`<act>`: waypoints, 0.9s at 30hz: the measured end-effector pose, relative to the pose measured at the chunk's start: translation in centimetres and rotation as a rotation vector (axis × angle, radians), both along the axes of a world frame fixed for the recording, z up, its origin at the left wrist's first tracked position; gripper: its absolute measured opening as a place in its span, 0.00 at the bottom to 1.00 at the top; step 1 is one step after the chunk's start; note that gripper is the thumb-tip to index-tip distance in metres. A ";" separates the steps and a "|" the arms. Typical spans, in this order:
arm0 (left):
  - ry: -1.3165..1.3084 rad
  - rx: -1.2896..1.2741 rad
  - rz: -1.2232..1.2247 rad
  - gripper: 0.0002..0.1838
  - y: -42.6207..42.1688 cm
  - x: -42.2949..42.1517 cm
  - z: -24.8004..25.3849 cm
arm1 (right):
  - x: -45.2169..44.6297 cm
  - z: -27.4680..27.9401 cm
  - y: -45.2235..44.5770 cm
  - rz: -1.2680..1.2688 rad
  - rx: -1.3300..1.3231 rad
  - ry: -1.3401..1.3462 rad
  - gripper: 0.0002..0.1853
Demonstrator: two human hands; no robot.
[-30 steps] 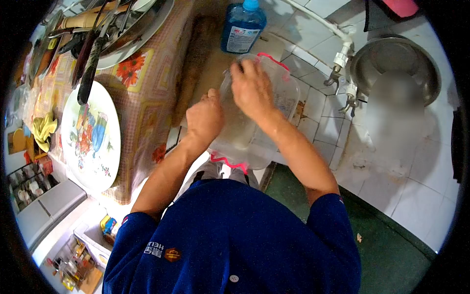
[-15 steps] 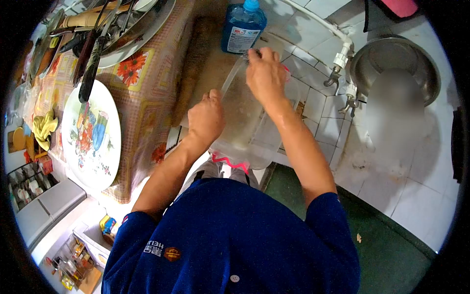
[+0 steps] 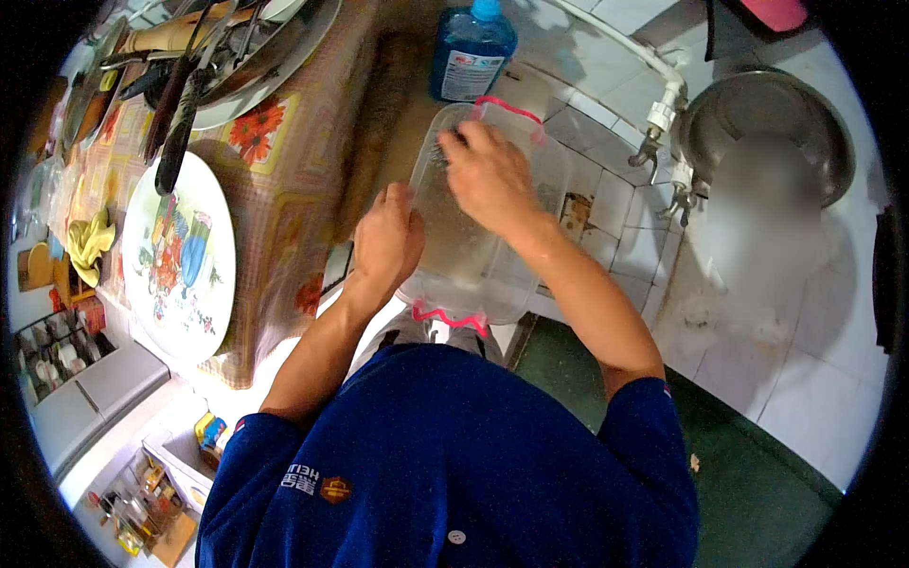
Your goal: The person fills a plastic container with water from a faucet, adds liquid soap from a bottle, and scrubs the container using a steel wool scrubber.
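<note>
A clear plastic storage box [image 3: 454, 256] with pink handles stands at the counter edge in front of me, its inside wet and cloudy. My left hand [image 3: 386, 237] is closed on the box's left rim, fingers wrapped over the edge. Over the far half of the box, my right hand [image 3: 488, 175] is closed around a grey steel wool scrubber [image 3: 443, 150], only part of which shows past the fingertips. Motion blurs the fingers slightly, and I cannot tell whether the scrubber touches the wall.
A bottle of blue liquid [image 3: 472, 55] stands just beyond the box. Two taps [image 3: 648, 147] and a metal basin [image 3: 701, 118] are at the right. On the left, a patterned tablecloth [image 3: 284, 189] carries a decorated white plate [image 3: 178, 327] and a large dish with knives.
My right hand has moved from the far rim toward me and left, over the box's inside. My left hand has shifted slightly left, and the far pink handle is now uncovered.
</note>
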State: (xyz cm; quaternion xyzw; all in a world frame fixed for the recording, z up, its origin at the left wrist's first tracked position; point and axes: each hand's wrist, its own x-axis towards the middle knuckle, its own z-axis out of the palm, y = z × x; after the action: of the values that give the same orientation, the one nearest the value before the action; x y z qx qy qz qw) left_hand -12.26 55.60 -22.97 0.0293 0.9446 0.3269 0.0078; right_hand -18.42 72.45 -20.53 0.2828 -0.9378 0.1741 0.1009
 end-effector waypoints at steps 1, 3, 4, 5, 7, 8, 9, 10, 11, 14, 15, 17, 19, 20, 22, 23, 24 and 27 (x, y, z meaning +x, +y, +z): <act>0.002 -0.004 0.012 0.15 -0.4 0.4 0.1 | -0.1 0.0 1.0 -0.071 -0.040 -0.043 0.19; -0.079 0.115 0.079 0.19 -1.1 1.3 0.5 | 0.0 -0.3 1.8 -0.137 -0.087 -0.092 0.20; -0.079 0.110 0.086 0.19 -1.3 1.5 0.8 | 0.1 -0.7 1.9 -0.118 0.022 -0.197 0.19; -0.223 0.165 0.118 0.20 -1.3 1.6 1.1 | 0.2 -1.2 1.9 -0.101 0.132 -0.301 0.19; -0.368 0.221 0.148 0.21 -1.2 1.5 1.6 | -0.3 -3.0 1.3 -0.056 0.200 -0.275 0.15; -0.315 0.214 0.114 0.23 -1.1 1.1 1.8 | -1.0 -4.1 0.8 -0.079 0.265 -0.302 0.16; -0.263 0.207 0.080 0.25 -1.1 0.7 1.8 | -1.3 -5.4 0.3 -0.101 0.331 -0.331 0.17; -0.265 0.208 0.081 0.25 -0.9 0.1 1.5 | -0.9 -7.8 -0.1 -0.099 0.331 -0.332 0.17; -0.140 0.195 0.071 0.26 -0.7 -0.7 0.9 | -0.3 -10.8 -0.4 -0.097 0.413 -0.336 0.18; 0.048 0.233 0.065 0.28 -0.6 -3.7 -0.5 | 1.5 -13.3 -1.9 -0.036 0.471 -0.402 0.20; 0.104 0.281 0.068 0.28 -0.5 -4.3 -0.9 | 2.3 -13.3 -2.0 0.022 0.446 -0.473 0.20; 0.095 0.365 0.067 0.28 -0.5 -5.3 -1.4 | 1.9 -8.1 -2.3 0.068 0.515 -0.680 0.20; 0.096 0.445 0.081 0.28 -0.6 -5.5 -1.5 | 1.9 -5.1 -0.9 -0.189 0.085 -0.576 0.19; -0.012 0.523 0.120 0.28 -0.6 -5.2 -1.3 | 1.9 -3.1 -0.5 -0.249 -0.071 -0.438 0.18; -0.118 0.601 0.154 0.29 -0.3 -5.1 -1.4 | 0.9 -0.2 0.0 -0.310 -0.226 -0.294 0.17; -0.084 0.632 0.158 0.29 -0.1 -5.0 -1.8 | 0.0 0.8 0.1 -0.353 -0.264 -0.105 0.14; -0.050 0.663 0.156 0.30 0.2 -4.8 -2.1 | -0.7 1.0 0.3 -0.399 -0.300 0.087 0.11; 0.076 0.558 0.135 0.30 0.7 -4.8 -1.9 | -2.0 -1.2 -1.8 -0.403 -0.171 0.038 0.14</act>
State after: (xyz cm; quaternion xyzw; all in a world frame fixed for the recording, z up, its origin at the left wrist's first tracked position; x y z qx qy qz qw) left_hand -17.01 56.31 -24.89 -0.0206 0.8175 0.5727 -0.0579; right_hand -20.40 70.68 -21.75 0.0833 -0.9552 0.2239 0.1748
